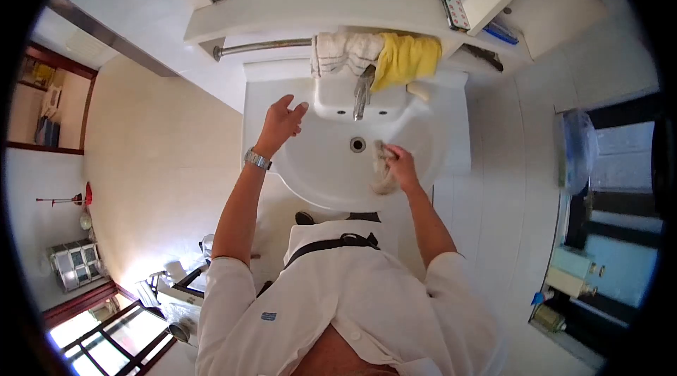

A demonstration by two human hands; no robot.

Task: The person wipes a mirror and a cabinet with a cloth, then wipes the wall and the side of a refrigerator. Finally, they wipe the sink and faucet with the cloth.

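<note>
A white washbasin (317, 171) lies in front of me, with a dark drain (357, 144) in its middle and a metal faucet (361, 97) at the back. My right hand (403, 168) is closed on a greyish-beige cloth (383, 178), which hangs bunched over the right part of the bowl. Over the basin's left rim hovers my left hand (283, 124), fingers apart and nothing in it. A watch (257, 159) with a metal band circles that wrist.
Behind the faucet, a striped white towel (344, 53) and a yellow towel (409, 60) hang on a metal rail (264, 46). A pale bar of soap (418, 91) rests at the back right of the basin. Above is a ledge (317, 9) with small cards (455, 13). A window (620, 214) is at right.
</note>
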